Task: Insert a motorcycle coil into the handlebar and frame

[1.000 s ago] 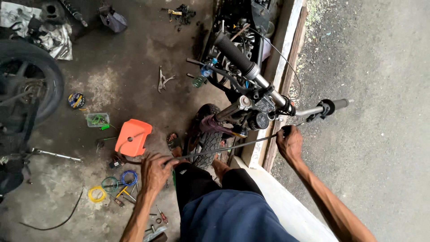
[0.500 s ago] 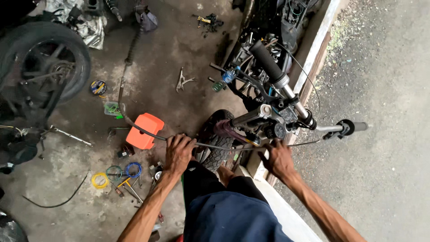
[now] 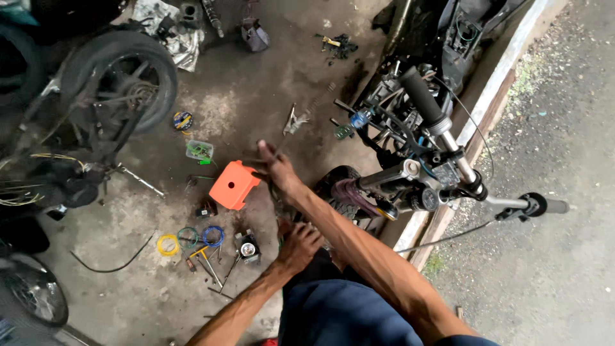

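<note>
My right hand (image 3: 274, 172) reaches forward across my body, just right of an orange plastic stool (image 3: 232, 184), fingers closed on a thin dark cable (image 3: 277, 197) that hangs down toward my left hand (image 3: 298, 246). That hand sits lower, by my knee, curled around the cable's lower end. A stripped motorcycle stands right of both hands, its front tyre (image 3: 346, 192) close to my right forearm and its black handlebar grip (image 3: 419, 95) further back.
A loose wheel (image 3: 122, 80) and other bike parts crowd the left. Yellow (image 3: 168, 245) and blue (image 3: 213, 235) wire coils, small tools and a green box (image 3: 200, 151) litter the concrete floor. A kerb (image 3: 506, 83) borders the gravel on the right.
My right hand has left the handlebar side and swung left, crossing over to the orange stool. My left hand has dropped back toward my knee. The view has shifted.
</note>
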